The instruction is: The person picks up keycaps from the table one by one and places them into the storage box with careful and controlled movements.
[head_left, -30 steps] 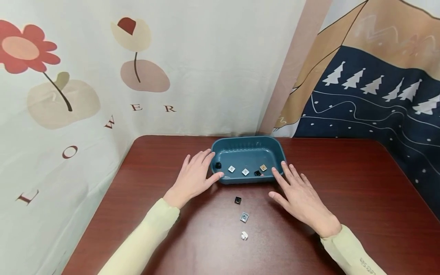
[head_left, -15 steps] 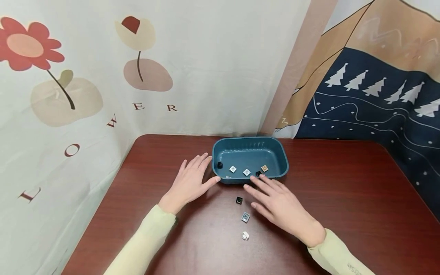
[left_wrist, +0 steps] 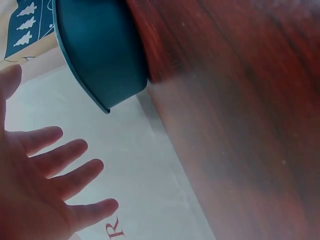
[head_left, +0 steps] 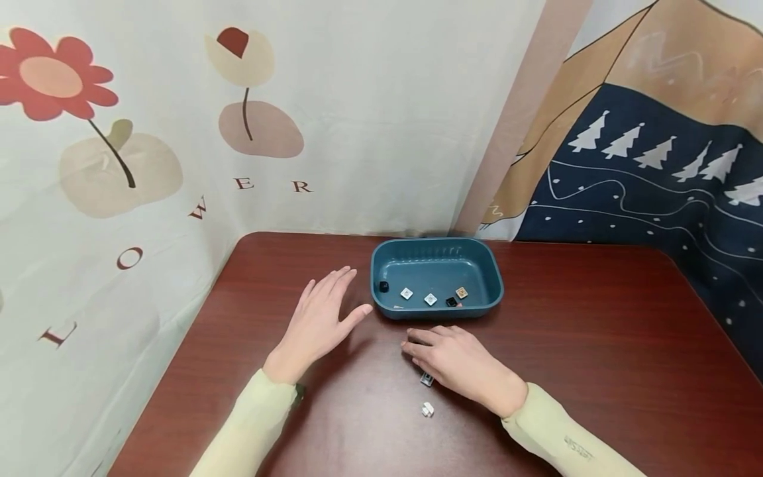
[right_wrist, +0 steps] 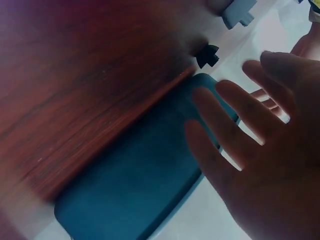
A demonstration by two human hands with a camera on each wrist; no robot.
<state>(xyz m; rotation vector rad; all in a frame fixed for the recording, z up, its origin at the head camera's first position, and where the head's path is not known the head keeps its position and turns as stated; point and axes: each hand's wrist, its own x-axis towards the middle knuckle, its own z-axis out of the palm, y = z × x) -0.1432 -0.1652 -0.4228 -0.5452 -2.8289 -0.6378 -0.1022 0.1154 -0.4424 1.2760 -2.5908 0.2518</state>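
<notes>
My right hand (head_left: 459, 361) hovers palm down in front of the blue plastic basin (head_left: 438, 313), fingers spread and holding nothing. A small black piece (right_wrist: 207, 56) stands on the table just past its fingertips in the right wrist view; in the head view the hand hides it. Partly under that hand's thumb side shows a small grey square piece (head_left: 426, 379). Nearer the front lies a small white piece (head_left: 427, 409). My left hand (head_left: 312, 324) is raised left of the basin, fingers loosely extended, touching nothing.
Inside the basin, along its near side, lie several small square pieces: a black one (head_left: 384, 287), white ones (head_left: 406, 293), an orange one (head_left: 461, 292) and another black one (head_left: 451, 301). The brown table (head_left: 596, 318) ends at a printed curtain (head_left: 381, 119) behind.
My right hand has moved left and toward me, from the basin's right corner to over the black piece. My left hand has drawn back leftward from the basin's rim.
</notes>
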